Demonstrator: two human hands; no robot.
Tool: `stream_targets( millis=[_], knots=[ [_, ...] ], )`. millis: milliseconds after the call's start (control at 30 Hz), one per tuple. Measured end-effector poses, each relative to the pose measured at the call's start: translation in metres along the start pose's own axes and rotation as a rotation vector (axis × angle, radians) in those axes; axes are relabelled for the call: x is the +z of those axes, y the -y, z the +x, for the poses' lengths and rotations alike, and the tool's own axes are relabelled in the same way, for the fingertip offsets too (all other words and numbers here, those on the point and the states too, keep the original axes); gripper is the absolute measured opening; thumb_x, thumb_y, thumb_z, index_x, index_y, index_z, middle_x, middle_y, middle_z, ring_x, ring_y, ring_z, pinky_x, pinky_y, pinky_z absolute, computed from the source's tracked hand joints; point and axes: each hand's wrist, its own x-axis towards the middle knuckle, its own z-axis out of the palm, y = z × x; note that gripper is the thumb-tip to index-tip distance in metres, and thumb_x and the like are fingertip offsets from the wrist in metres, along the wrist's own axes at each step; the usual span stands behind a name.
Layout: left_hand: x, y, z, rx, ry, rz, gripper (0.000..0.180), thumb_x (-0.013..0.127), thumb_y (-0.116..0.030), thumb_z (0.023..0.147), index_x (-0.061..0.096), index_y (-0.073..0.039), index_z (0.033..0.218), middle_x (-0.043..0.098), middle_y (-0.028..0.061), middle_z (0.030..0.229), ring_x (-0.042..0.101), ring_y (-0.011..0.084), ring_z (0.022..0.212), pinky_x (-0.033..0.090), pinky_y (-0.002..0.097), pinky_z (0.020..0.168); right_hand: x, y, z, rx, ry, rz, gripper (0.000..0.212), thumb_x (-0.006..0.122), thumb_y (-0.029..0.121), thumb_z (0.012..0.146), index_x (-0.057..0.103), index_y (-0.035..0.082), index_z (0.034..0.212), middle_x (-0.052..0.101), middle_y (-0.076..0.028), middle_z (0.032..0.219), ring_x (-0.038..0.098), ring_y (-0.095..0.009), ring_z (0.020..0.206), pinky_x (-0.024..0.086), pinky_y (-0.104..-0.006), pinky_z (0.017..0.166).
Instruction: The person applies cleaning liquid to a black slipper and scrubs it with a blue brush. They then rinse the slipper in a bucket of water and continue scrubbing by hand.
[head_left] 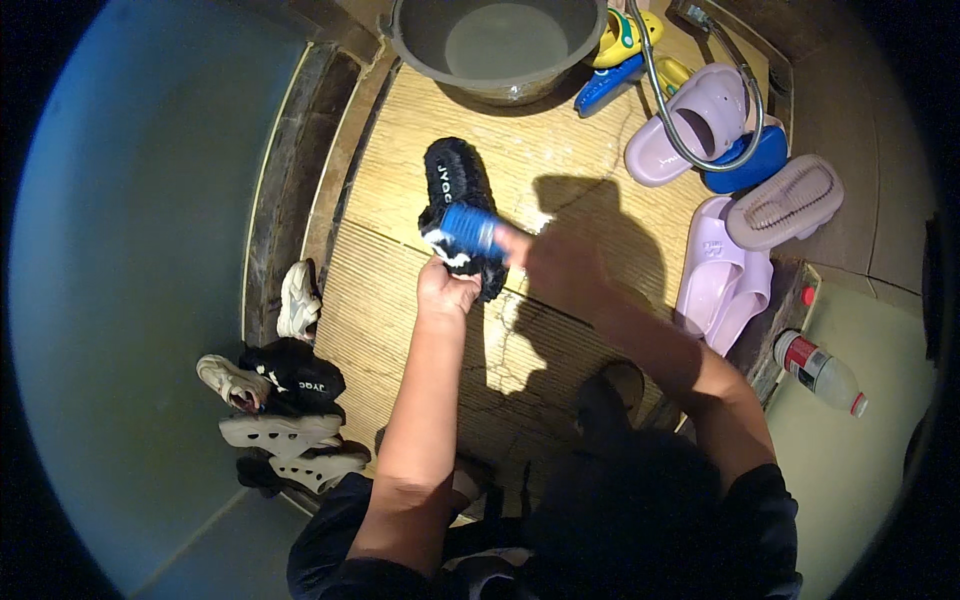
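Observation:
A black fluffy slipper point(455, 168) with pale lettering on its insole and a white patch on its strap is in front of me, toe end toward me. My left hand point(446, 290) grips its near end, thumb over the strap. A blue brush point(468, 230), smeared by motion, lies against the strap. Its near end is in my right hand point(562, 268), which is closed around it and also blurred. The brush's underside is hidden. A matching black slipper point(300, 375) lies among the shoes at the left.
A dark basin point(505, 95) of water stands at the far side. Lilac slippers point(715, 275), blue and yellow clogs point(622, 42) and a metal hose point(668, 120) are at the right, with a plastic bottle point(822, 372) nearer me. Beige clogs point(282, 434) and sneakers point(298, 300) line the left edge.

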Motion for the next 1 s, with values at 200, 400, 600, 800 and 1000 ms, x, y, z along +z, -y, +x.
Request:
stream_targets(
  millis=[200,400,600,800,1000],
  knots=[
    [-0.026,-0.033,0.016,-0.334,0.118,0.037,0.038,0.035,-0.025,0.103,0.059,0.002,0.111,0.066,0.0213,0.099,0.068,0.0356,0.088,0.058,0.0551,0.078,0.021,0.008,0.017,-0.169,-0.167,0.02,0.047,0.067,0.037,0.089,0.056,0.033,0.134,0.056,-0.009,0.063,0.062,-0.027,0.057,0.047,-0.0398,0.049],
    [-0.013,-0.053,0.028,-0.398,0.126,-0.167,0.045,0.023,-0.02,0.105,0.057,0.006,0.121,0.064,0.0242,0.117,0.064,0.0375,0.106,0.053,0.0553,0.093,0.035,-0.008,0.094,-0.144,-0.493,-0.005,0.046,0.066,0.033,0.091,0.054,0.027,0.134,0.064,-0.011,0.07,0.063,-0.026,0.055,0.048,-0.0405,0.047],
    [-0.063,-0.07,0.065,-0.29,0.194,-0.002,0.043,0.023,-0.019,0.104,0.054,0.007,0.117,0.063,0.0253,0.11,0.067,0.0377,0.095,0.057,0.0553,0.085,0.045,0.012,0.036,-0.321,-0.296,-0.016,0.046,0.064,0.034,0.091,0.053,0.029,0.136,0.057,-0.005,0.065,0.059,-0.025,0.054,0.047,-0.0394,0.045],
    [-0.001,-0.072,0.031,-0.387,0.062,0.033,0.038,0.027,-0.015,0.104,0.057,0.006,0.113,0.065,0.0248,0.107,0.067,0.0364,0.094,0.058,0.0538,0.084,0.05,-0.019,0.067,-0.345,-0.295,0.094,0.044,0.057,0.035,0.097,0.05,0.029,0.14,0.061,-0.008,0.07,0.061,-0.023,0.061,0.046,-0.0375,0.049],
    [0.008,-0.056,0.027,-0.322,0.067,-0.105,0.038,0.028,-0.012,0.103,0.061,0.005,0.113,0.067,0.0222,0.108,0.067,0.0362,0.097,0.056,0.0549,0.086,-0.021,-0.029,0.161,-0.014,-0.286,-0.142,0.043,0.047,0.049,0.099,0.056,0.026,0.135,0.07,-0.011,0.079,0.069,-0.027,0.072,0.052,-0.0387,0.061]
  ],
)
